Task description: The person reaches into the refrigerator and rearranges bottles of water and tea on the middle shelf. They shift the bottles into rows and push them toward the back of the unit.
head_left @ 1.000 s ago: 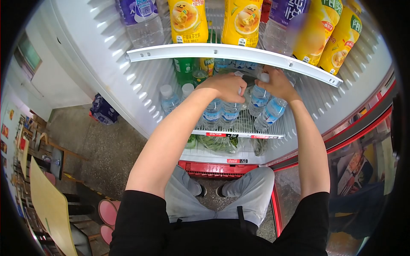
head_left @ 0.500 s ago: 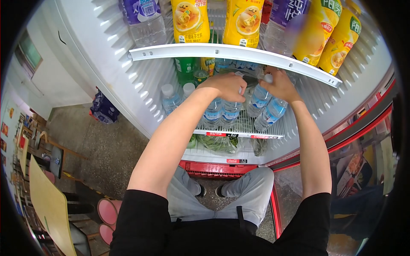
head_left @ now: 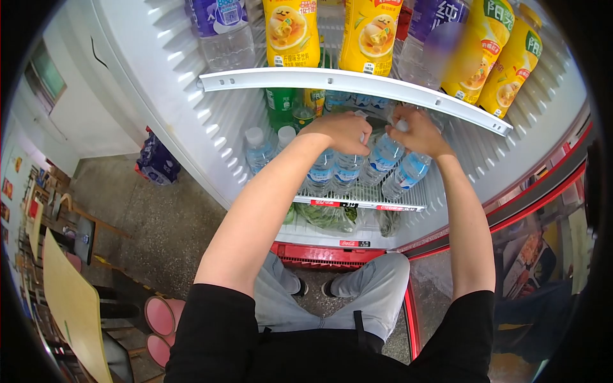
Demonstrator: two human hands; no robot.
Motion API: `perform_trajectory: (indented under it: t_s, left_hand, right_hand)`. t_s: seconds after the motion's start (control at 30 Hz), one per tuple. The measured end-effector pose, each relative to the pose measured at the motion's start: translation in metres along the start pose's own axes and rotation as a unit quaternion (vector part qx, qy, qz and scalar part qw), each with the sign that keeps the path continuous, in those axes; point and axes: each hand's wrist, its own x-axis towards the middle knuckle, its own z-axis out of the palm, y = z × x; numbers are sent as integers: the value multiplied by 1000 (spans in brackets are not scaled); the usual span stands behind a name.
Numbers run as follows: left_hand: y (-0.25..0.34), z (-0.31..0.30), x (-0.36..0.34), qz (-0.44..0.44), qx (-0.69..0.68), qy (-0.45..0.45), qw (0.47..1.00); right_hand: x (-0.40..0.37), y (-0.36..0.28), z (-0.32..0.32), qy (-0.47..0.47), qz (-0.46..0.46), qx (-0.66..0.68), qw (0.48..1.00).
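Both my hands reach into an open fridge at the wire shelf [head_left: 367, 195] holding clear water bottles with blue labels. My left hand [head_left: 341, 133] is curled over the tops of the bottles [head_left: 333, 171] in the middle of the shelf, gripping one by its neck. My right hand [head_left: 418, 134] grips the neck of another water bottle [head_left: 383, 155], which tilts to the left. A further tilted bottle [head_left: 407, 175] leans just below my right wrist. Two white-capped bottles [head_left: 268, 148] stand to the left of my left hand.
The white shelf rail [head_left: 357, 86] above carries yellow drink bottles [head_left: 292, 33] and purple-labelled water bottles [head_left: 220, 29]. Green bottles [head_left: 281, 105] stand at the back. Bagged greens [head_left: 325, 216] lie below. A red door frame [head_left: 511, 204] is at right. Chairs [head_left: 76, 300] stand at left.
The bottle in my right hand has tipped a little further to the left. My hands stay in almost the same place; the view has shifted slightly.
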Motion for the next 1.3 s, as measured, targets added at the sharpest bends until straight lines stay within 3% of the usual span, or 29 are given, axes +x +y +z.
perform_trajectory:
  t_s: [0.17, 0.37, 0.47, 0.57, 0.83, 0.97, 1.07, 1.3]
  left_hand:
    - [-1, -1, 1, 5, -1, -4, 1000]
    - [0, -2, -1, -11, -8, -6, 1000]
    - [2, -2, 0, -22, -8, -13, 1000]
    - [0, -1, 1, -25, -16, -12, 999]
    - [-2, 0, 2, -10, -12, -2, 1000]
    - [-2, -1, 3, -16, -18, -15, 1000]
    - [11, -12, -8, -40, -24, -20, 999]
    - [3, -4, 0, -28, -25, -15, 999]
  right_hand:
    - [6, 1, 3, -44, -66, -93, 992]
    - [9, -12, 6, -89, 6, -11, 996]
    - [20, 12, 16, -14, -144, -113, 983]
    - [14, -6, 10, -42, -52, -134, 989]
    - [13, -7, 8, -59, -42, -152, 986]
    - [14, 2, 11, -54, -83, -135, 986]
    - [11, -3, 7, -97, -28, -87, 991]
    - [12, -9, 9, -112, -42, -83, 989]
